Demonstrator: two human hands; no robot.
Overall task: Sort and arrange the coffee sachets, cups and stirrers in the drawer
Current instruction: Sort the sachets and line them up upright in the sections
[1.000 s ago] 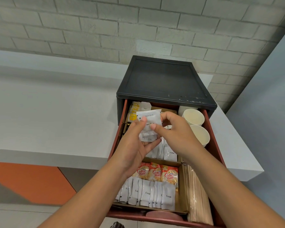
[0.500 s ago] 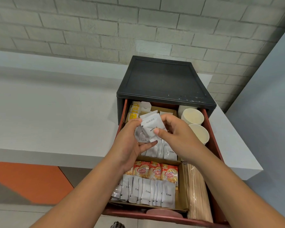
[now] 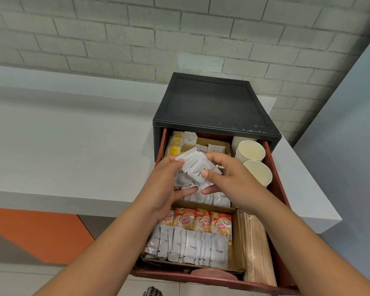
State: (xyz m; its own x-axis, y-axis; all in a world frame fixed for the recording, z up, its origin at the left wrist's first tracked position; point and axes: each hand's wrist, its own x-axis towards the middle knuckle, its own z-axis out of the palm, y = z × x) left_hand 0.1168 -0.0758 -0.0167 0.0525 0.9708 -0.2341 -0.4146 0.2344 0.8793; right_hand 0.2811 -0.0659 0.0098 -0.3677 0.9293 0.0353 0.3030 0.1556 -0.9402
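Head view: open red-brown drawer (image 3: pixel 276 182) pulled out of a black plastic cabinet (image 3: pixel 214 103) that sits on the pale grey counter (image 3: pixel 73 157). Over its middle, left hand (image 3: pixel 165 184) and right hand (image 3: pixel 229 180) share one bundle of small white cream sachets (image 3: pixel 193 167). Fingers (image 3: pixel 214 155) of both are curled round it, thumbs on top, pinching from either side. My read: I'm squaring the stack so the packets line up before they go into a slot. It's held clear of the contents, just above the middle compartment, so the edges can be evened out.

Contents, back to front:
- Back left: yellow sachets (image 3: pixel 175 144) in a row, white sugar sachets (image 3: pixel 190 138) beside them, more white packets to the right; print too small to read.
- Back right: stack of cream paper cups (image 3: pixel 250 151), mouths toward me, with a second cream cup (image 3: pixel 257 173) just in front.
- Middle: upright white sachets (image 3: pixel 220 198) under my hands, mostly hidden.
- Front: brown cardboard tray (image 3: pixel 237 238) with a row of orange Coffee-mate sachets (image 3: pixel 202 220), then a front row of white cream sachets (image 3: pixel 188 245) leaning on each other.
- Right strip: pale wooden stirrers (image 3: pixel 256 248) laid lengthwise.

Front sections look sorted. I judge the held bundle is the main thing left to place.
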